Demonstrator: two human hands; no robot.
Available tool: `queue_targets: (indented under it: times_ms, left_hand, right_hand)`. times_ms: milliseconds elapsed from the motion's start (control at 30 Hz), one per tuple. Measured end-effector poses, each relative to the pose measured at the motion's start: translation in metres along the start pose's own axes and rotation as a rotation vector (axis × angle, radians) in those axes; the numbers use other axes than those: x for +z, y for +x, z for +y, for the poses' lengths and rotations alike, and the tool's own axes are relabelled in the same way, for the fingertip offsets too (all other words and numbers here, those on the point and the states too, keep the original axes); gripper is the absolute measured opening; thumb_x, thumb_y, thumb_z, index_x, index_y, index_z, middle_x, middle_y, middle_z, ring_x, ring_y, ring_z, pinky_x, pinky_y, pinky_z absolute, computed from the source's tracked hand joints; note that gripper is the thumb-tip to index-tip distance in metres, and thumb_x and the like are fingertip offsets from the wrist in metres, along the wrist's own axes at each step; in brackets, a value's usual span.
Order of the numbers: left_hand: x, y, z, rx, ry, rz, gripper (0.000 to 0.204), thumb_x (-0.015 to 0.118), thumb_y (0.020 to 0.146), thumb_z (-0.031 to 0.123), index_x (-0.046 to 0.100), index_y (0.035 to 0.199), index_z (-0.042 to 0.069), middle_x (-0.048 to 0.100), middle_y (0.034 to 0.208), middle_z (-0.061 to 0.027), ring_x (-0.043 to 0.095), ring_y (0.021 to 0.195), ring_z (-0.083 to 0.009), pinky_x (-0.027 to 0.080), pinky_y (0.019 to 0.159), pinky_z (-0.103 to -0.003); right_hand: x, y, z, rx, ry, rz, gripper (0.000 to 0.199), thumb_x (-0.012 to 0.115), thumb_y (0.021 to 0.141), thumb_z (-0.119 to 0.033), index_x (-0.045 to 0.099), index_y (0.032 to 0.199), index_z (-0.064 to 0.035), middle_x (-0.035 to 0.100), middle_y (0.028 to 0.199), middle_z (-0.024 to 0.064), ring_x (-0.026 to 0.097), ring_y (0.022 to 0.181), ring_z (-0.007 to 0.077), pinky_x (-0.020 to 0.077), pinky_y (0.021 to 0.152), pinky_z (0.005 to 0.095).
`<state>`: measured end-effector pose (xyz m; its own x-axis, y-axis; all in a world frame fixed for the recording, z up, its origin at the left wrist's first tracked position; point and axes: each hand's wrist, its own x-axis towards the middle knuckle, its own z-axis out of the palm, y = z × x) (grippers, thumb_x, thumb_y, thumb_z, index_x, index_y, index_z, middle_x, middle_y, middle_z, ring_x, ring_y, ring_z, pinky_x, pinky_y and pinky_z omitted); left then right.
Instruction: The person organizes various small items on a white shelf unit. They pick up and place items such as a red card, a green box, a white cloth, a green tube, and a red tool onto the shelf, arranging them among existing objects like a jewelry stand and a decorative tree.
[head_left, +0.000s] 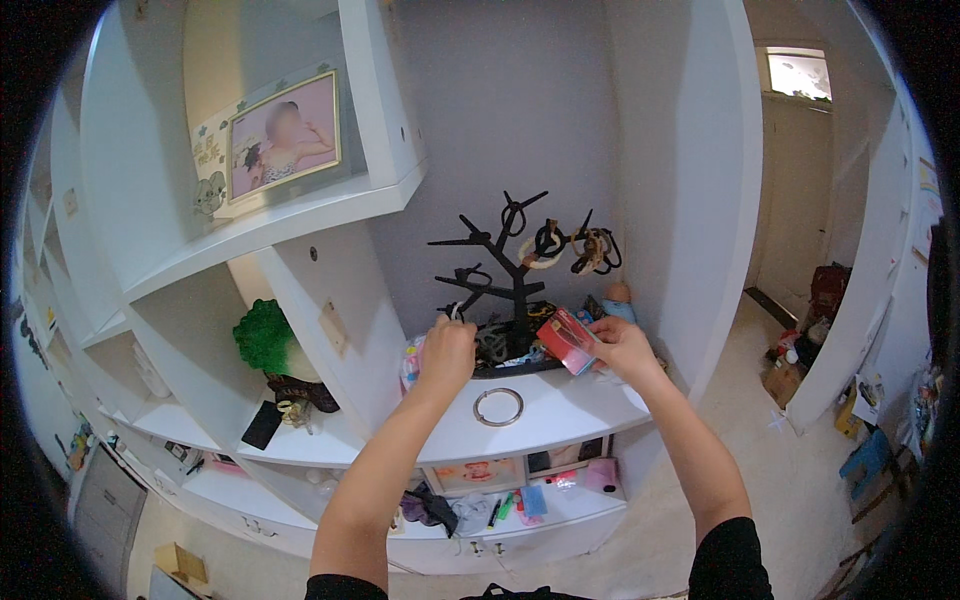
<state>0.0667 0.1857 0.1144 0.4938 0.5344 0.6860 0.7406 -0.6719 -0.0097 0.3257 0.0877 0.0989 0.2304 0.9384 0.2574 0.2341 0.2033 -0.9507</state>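
Pack (568, 342) is beside the tree (520, 300), held by right hand (625, 350) in narrow grip; better to move it slowly, clear of branches. Left hand (448, 352): its grip I cannot tell.

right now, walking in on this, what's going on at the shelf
A person's right hand holds a flat red packet beside a black tree-shaped stand. The left hand is at the stand's lower left; what its fingertips touch is unclear. Loops hang on the upper right branches, and a silver ring lies on the white shelf in front.
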Motion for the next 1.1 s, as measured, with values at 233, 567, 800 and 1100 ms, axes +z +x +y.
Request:
queue_targets:
  times_ms: [233,567,800,1100]
  left_hand:
    - [-0.030,0.003,0.012,-0.164,0.002,0.138,0.009,0.062,0.070,0.004,0.062,0.078,0.000,0.062,0.078,-0.0168,0.055,0.081,-0.0329,0.047,0.071,-0.043]
    - [-0.047,-0.005,0.010,-0.192,0.001,0.112,0.015,0.065,0.070,0.006,0.064,0.085,0.003,0.062,0.083,-0.0152,0.054,0.084,-0.0325,0.045,0.074,-0.042]
    - [-0.048,-0.006,0.009,-0.107,-0.019,0.229,0.004,0.059,0.070,0.004,0.059,0.070,0.000,0.060,0.073,-0.0144,0.053,0.076,-0.0320,0.045,0.064,-0.043]
    - [-0.043,-0.007,0.005,-0.103,0.020,0.249,0.004,0.058,0.070,0.004,0.059,0.070,0.000,0.060,0.073,-0.0138,0.053,0.078,-0.0313,0.044,0.064,-0.042]
  right_hand:
    - [0.034,0.006,-0.007,-0.039,-0.043,-0.005,0.030,0.067,0.075,-0.011,0.059,0.103,-0.0039,0.062,0.078,0.0079,0.057,0.059,0.0125,0.0462,0.049,0.0254]
    - [0.114,0.032,-0.032,-0.387,-0.551,-0.008,0.025,0.052,0.078,-0.003,0.058,0.102,0.0024,0.061,0.097,0.0238,0.059,0.091,0.0383,0.0476,0.078,0.0398]
    - [0.136,0.049,-0.023,-0.273,-0.783,-0.004,0.030,0.054,0.074,-0.004,0.051,0.102,0.0065,0.056,0.103,0.0258,0.055,0.097,0.0409,0.0456,0.084,0.0432]
    - [0.140,0.031,-0.028,-0.487,-1.318,-0.019,0.021,0.057,0.071,-0.009,0.063,0.088,0.0016,0.059,0.102,0.0159,0.057,0.094,0.0301,0.0466,0.077,0.0382]
